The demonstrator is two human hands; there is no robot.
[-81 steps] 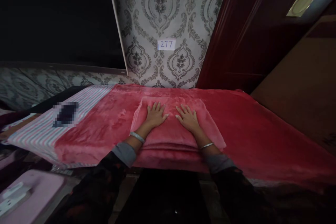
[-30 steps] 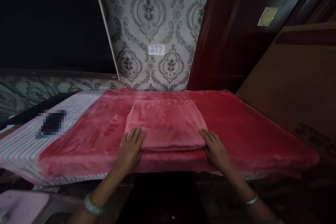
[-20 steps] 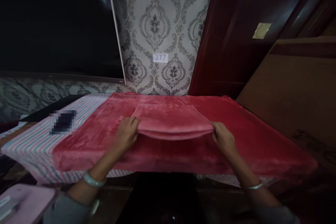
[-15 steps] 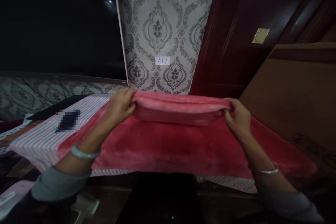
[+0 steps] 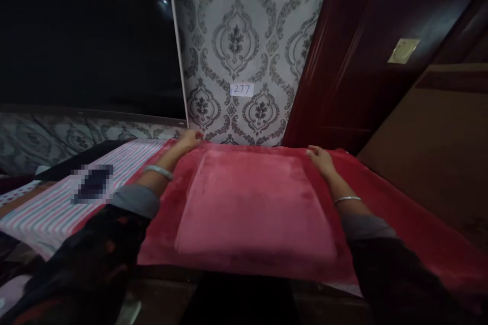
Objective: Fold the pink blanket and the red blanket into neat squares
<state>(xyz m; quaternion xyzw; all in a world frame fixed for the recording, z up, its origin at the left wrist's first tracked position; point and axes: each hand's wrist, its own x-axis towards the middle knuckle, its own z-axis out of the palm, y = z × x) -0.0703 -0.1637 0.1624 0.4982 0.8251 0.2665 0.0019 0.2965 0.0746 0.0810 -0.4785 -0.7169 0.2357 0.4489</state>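
A light pink plush cloth [image 5: 251,203] lies spread nearly flat over a larger red plush blanket [image 5: 353,188]. My left hand [image 5: 190,139] is above the blanket's far edge, just outside the pink cloth's far left corner. Its fingers are loosely bent and nothing shows in them. Beyond the far right corner of the cloth is my right hand [image 5: 322,160], fingers apart and pointing inward, also holding nothing. Under the red blanket, a striped cloth [image 5: 129,160] shows on the left.
A dark blurred-out object [image 5: 93,184] rests on the striped cloth. Behind the surface are a large black screen [image 5: 87,35], patterned wallpaper [image 5: 259,45] with a "277" label [image 5: 242,90], and a dark red door [image 5: 354,45]. A cardboard box [image 5: 438,137] stands at the right.
The pink cloth, gripped and raised as a folded bundle earlier, now lies flat on the red blanket. Both hands have let go of it, and the right hand has moved inward.
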